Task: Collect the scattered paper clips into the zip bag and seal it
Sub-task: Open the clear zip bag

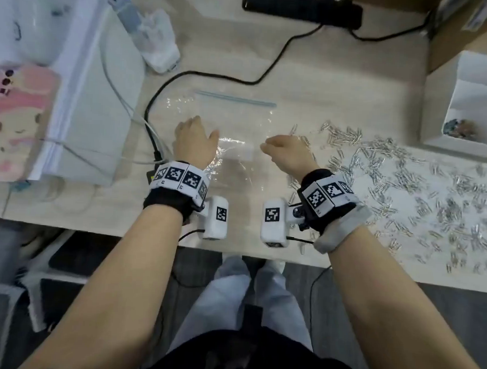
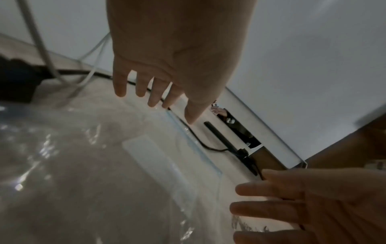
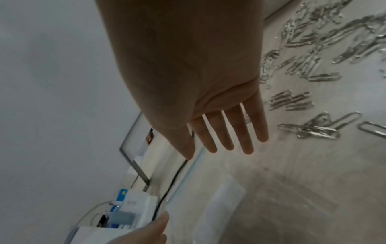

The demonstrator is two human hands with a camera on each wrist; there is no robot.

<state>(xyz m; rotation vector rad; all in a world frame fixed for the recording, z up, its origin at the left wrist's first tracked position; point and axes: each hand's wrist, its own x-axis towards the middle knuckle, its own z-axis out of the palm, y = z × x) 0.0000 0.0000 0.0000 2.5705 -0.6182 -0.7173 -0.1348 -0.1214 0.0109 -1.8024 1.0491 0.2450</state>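
A clear zip bag [image 1: 236,120] lies flat on the table, its blue zip strip [image 1: 236,98] along the far edge; it holds no clips that I can see. My left hand [image 1: 194,141] hovers over the bag's left side with straight, spread fingers [image 2: 146,89] and holds nothing. Over the bag's right edge, my right hand [image 1: 287,152] is also empty, its fingers [image 3: 229,137] extended. Many silver paper clips [image 1: 404,185] lie scattered to the right of the bag, and they show close up in the right wrist view as paper clips [image 3: 309,130]. The bag [image 2: 104,165] fills the left wrist view.
A white compartment box [image 1: 469,105] stands at the right rear. A black cable [image 1: 213,77] curves behind the bag to a black power strip [image 1: 300,5]. At the left lie a white laptop-like slab [image 1: 95,94] with a pink phone [image 1: 19,118] on it and a white charger [image 1: 159,41].
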